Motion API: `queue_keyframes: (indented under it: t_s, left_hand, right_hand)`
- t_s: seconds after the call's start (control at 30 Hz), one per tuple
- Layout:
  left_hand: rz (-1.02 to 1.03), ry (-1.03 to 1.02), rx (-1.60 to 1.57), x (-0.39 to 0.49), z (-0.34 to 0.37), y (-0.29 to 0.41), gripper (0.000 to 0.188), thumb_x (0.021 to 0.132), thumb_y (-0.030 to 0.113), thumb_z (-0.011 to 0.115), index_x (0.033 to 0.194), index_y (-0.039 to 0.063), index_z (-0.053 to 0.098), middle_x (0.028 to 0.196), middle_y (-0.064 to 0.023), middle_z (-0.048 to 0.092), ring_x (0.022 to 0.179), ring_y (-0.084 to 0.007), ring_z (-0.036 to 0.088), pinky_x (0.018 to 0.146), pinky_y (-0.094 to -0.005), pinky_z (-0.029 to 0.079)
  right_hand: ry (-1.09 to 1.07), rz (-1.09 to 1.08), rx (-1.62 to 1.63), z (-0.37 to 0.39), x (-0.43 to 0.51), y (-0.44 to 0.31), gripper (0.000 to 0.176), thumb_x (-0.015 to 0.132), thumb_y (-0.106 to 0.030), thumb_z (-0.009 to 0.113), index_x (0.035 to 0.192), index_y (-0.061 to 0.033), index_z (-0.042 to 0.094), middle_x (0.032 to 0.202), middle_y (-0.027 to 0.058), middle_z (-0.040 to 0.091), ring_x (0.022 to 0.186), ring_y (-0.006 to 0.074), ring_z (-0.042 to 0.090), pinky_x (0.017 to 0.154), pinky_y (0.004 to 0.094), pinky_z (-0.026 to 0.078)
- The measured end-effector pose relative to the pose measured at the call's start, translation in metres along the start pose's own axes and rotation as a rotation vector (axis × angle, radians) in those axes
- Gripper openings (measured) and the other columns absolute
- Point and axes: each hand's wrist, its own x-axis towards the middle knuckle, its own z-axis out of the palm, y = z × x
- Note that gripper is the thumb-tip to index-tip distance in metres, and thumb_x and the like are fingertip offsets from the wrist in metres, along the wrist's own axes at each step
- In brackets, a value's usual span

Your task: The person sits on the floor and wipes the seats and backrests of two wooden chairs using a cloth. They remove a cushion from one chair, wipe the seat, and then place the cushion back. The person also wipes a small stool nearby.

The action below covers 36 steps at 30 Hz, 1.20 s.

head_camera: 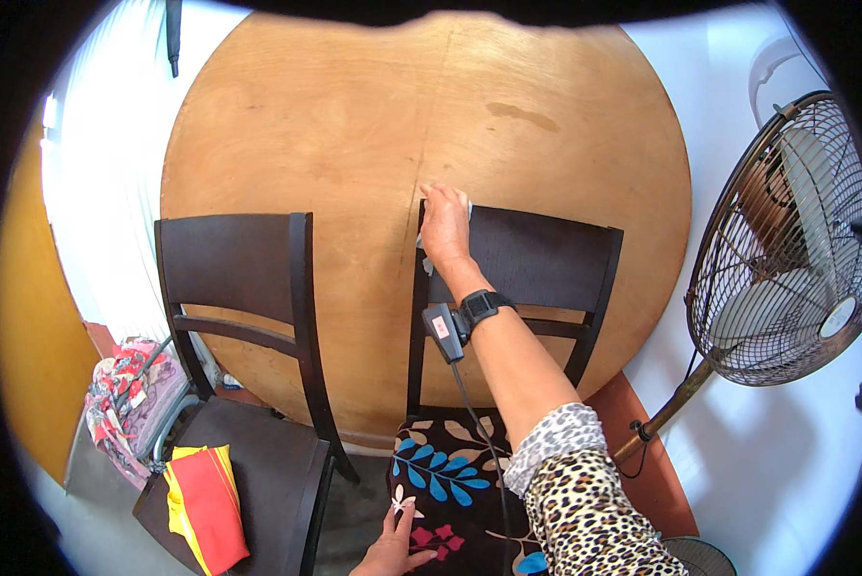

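My right hand [445, 219] is at the top left corner of the dark wooden chair's backrest [535, 248]. It holds a whitish cloth or tissue [427, 265] against the post, mostly hidden under the fingers. A black strap with a cabled device [445, 331] is on that wrist. My left hand [393, 543] rests with fingers spread on the floral cushion [442, 468] of the same chair, low in the picture, and holds nothing.
To the left stands a second dark chair [258, 425] with a folded red and yellow cloth [211, 497] on its seat. Behind both chairs is a large round wooden tabletop [316, 144]. A pedestal fan [776, 252] stands at right, and patterned fabric [125, 396] lies at far left.
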Motion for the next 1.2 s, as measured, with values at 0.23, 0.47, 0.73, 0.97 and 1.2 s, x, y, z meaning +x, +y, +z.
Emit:
queue_keyframes:
  t_s: [0.23, 0.47, 0.73, 0.97, 1.2]
  left_hand:
    - [-0.023, -0.031, 0.021, 0.002, 0.0, 0.0, 0.116, 0.082, 0.047, 0.079, 0.159, 0.006, 0.002, 0.156, -0.0368, 0.01, 0.142, -0.0536, 0.029, 0.111, -0.0474, 0.039]
    - [-0.087, -0.067, -0.002, 0.006, -0.001, 0.0, 0.12, 0.081, 0.045, 0.081, 0.159, 0.006, -0.001, 0.158, -0.0337, 0.006, 0.144, -0.0493, 0.028, 0.114, -0.0452, 0.036]
    - [-0.019, -0.022, 0.002, 0.006, 0.001, 0.0, 0.12, 0.08, 0.044, 0.082, 0.159, 0.005, 0.001, 0.158, -0.0333, 0.007, 0.144, -0.0488, 0.029, 0.115, -0.0442, 0.036]
    - [0.021, -0.005, 0.021, 0.008, 0.005, -0.006, 0.12, 0.079, 0.042, 0.083, 0.158, 0.004, 0.002, 0.157, -0.034, 0.007, 0.143, -0.0497, 0.028, 0.115, -0.0448, 0.035]
    - [-0.001, -0.009, 0.011, 0.009, 0.006, -0.009, 0.119, 0.079, 0.04, 0.084, 0.158, 0.004, 0.002, 0.156, -0.0349, 0.006, 0.143, -0.0504, 0.029, 0.115, -0.045, 0.035]
  right_hand:
    - [-0.188, -0.472, -0.116, -0.093, 0.001, 0.063, 0.041, 0.078, 0.007, 0.06, 0.116, -0.0043, 0.065, 0.12, 0.0123, 0.063, 0.116, 0.0344, 0.056, 0.098, 0.0431, 0.05]
    - [0.129, -0.011, -0.71, -0.203, 0.037, 0.184, 0.03, 0.092, -0.006, 0.057, 0.122, -0.0029, 0.061, 0.122, 0.0197, 0.061, 0.109, 0.0397, 0.057, 0.095, 0.0473, 0.046]
    - [0.241, 0.216, 0.007, -0.209, -0.025, 0.247, 0.034, 0.103, -0.019, 0.05, 0.129, 0.0026, 0.051, 0.114, 0.0234, 0.059, 0.108, 0.0408, 0.056, 0.095, 0.0453, 0.044]
    - [0.27, 0.418, -0.067, -0.2, -0.164, 0.231, 0.038, 0.107, -0.02, 0.043, 0.134, 0.0048, 0.046, 0.127, 0.0238, 0.057, 0.116, 0.0349, 0.055, 0.101, 0.0435, 0.04]
    - [0.111, 0.784, -0.164, -0.199, -0.299, 0.229, 0.04, 0.108, -0.028, 0.04, 0.13, 0.0054, 0.047, 0.119, 0.0296, 0.057, 0.11, 0.0442, 0.056, 0.095, 0.0473, 0.042]
